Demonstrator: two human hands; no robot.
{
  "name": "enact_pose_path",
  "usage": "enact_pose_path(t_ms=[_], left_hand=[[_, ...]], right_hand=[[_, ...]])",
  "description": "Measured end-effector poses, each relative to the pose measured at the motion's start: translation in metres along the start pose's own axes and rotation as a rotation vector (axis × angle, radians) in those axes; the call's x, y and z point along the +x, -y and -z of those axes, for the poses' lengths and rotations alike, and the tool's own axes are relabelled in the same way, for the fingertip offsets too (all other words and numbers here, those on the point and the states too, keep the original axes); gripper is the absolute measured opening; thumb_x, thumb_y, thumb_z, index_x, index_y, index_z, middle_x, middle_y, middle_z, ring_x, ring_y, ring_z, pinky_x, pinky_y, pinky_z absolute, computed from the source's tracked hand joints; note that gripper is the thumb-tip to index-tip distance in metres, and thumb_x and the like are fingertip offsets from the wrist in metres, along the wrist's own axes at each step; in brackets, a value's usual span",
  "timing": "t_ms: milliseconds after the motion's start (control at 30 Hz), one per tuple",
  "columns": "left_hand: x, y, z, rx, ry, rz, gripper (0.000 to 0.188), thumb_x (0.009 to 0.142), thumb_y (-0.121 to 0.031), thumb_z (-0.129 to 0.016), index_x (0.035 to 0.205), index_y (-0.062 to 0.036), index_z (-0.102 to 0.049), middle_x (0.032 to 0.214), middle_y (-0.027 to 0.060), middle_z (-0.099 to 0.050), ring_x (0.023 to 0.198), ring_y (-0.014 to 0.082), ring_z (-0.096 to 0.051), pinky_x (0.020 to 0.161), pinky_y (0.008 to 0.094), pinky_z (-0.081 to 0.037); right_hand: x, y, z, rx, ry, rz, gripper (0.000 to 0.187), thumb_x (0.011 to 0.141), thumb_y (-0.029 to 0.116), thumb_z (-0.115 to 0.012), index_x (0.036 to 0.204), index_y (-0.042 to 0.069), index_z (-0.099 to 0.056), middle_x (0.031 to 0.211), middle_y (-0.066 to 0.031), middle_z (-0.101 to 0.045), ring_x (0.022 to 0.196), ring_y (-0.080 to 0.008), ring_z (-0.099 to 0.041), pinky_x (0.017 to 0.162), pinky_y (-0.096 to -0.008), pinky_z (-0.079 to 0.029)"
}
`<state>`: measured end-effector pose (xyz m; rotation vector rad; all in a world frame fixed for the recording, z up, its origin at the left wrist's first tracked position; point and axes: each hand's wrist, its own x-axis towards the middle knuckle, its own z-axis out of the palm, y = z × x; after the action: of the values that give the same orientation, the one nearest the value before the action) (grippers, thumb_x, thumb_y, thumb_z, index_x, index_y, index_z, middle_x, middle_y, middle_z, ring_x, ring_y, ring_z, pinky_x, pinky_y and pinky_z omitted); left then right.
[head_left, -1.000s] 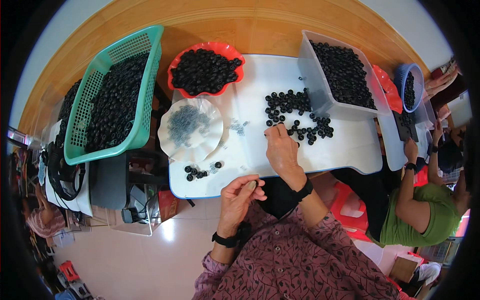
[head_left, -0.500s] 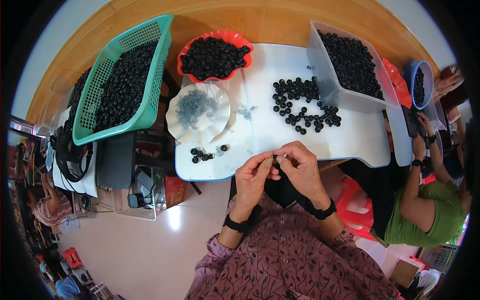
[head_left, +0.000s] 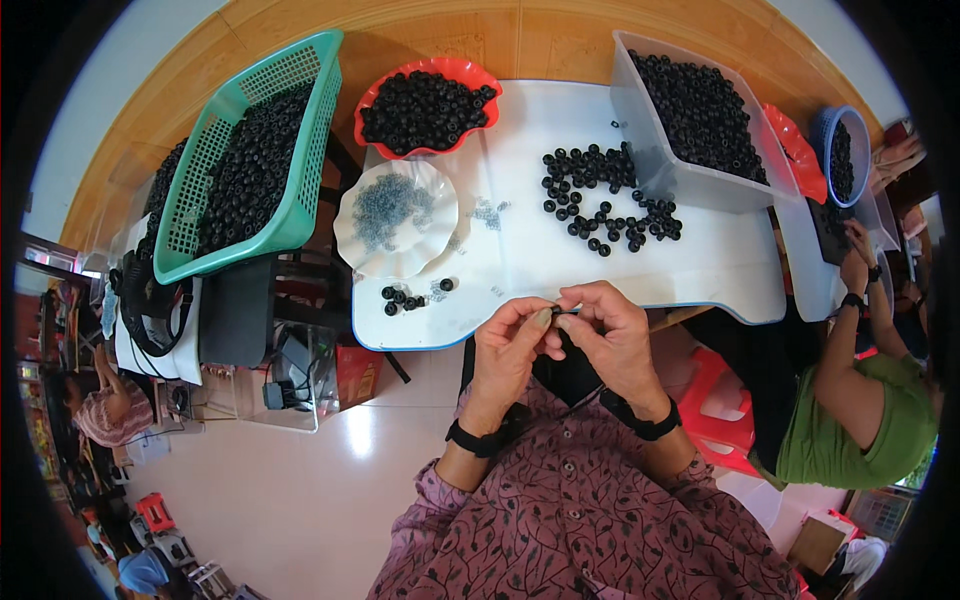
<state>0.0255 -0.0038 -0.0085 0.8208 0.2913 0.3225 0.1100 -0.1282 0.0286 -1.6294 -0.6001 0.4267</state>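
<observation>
My left hand (head_left: 508, 350) and my right hand (head_left: 618, 345) meet just off the table's front edge, thumbs and forefingers pinched together on a small black round piece (head_left: 558, 312). Fingertips hide most of it. Beyond my hands, a loose patch of black round pieces with holes (head_left: 610, 225) lies on the white table (head_left: 530, 180). A few more black pieces (head_left: 402, 298) sit near the front left, beside small clear pieces. A white scalloped plate (head_left: 445, 225) holds a pile of tiny clear pieces (head_left: 390, 210), some of them scattered to its right.
Black pieces fill a red scalloped bowl (head_left: 428, 155), a green basket (head_left: 170, 262) at left and a clear plastic bin (head_left: 700, 195) at back right. A person in a green top (head_left: 850, 425) works at right, near a blue basket (head_left: 826, 150) and a red stool (head_left: 720, 410).
The view has shifted slightly. My right fingers have changed their hold a little, and both hands stay together at the small black piece.
</observation>
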Motion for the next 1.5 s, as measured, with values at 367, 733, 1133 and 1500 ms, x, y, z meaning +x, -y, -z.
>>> enact_pose_path(t_ms=[367, 733, 1133, 1500], left_hand=[[-0.003, -0.001, -0.006, -0.174, 0.085, 0.082, 0.017, 0.096, -0.007, -0.056, 0.108, 0.0031, -0.062, 0.085, 0.0073, -0.065, 0.070, 0.0107, -0.063, 0.063, 0.0254, -0.057], [-0.011, -0.002, -0.019, -0.188, 0.084, 0.048, 0.023, 0.097, -0.004, -0.053, 0.116, 0.0055, -0.061, 0.096, 0.0136, -0.067, 0.079, 0.0152, -0.066, 0.071, 0.0300, -0.060], [-0.018, -0.004, -0.029, -0.193, 0.105, 0.010, 0.025, 0.097, -0.004, -0.051, 0.120, 0.0059, -0.059, 0.103, 0.0165, -0.065, 0.081, 0.0159, -0.064, 0.073, 0.0297, -0.058], [-0.023, -0.004, -0.031, -0.250, 0.165, 0.001, 0.029, 0.098, -0.005, -0.051, 0.124, 0.0052, -0.057, 0.101, 0.0130, -0.065, 0.089, 0.0181, -0.065, 0.080, 0.0341, -0.060]], right_hand=[[-0.003, 0.002, 0.006, -0.082, -0.009, 0.190, 0.020, 0.084, -0.005, -0.065, 0.103, 0.000, -0.069, 0.094, -0.0084, -0.062, 0.081, -0.0140, -0.063, 0.069, -0.0237, -0.051], [-0.012, 0.002, 0.012, 0.165, -0.100, 0.135, 0.013, 0.089, -0.003, -0.062, 0.101, -0.001, -0.067, 0.097, -0.0058, -0.060, 0.079, -0.0096, -0.061, 0.065, -0.0203, -0.049], [-0.022, 0.017, 0.019, 0.158, -0.097, 0.122, 0.016, 0.089, -0.003, -0.062, 0.105, -0.002, -0.067, 0.098, -0.0053, -0.059, 0.081, -0.0093, -0.061, 0.065, -0.0198, -0.047], [-0.026, 0.017, 0.020, 0.108, -0.112, 0.204, 0.014, 0.087, -0.004, -0.064, 0.100, -0.002, -0.067, 0.098, -0.0044, -0.058, 0.079, -0.0086, -0.058, 0.067, -0.0200, -0.048]])
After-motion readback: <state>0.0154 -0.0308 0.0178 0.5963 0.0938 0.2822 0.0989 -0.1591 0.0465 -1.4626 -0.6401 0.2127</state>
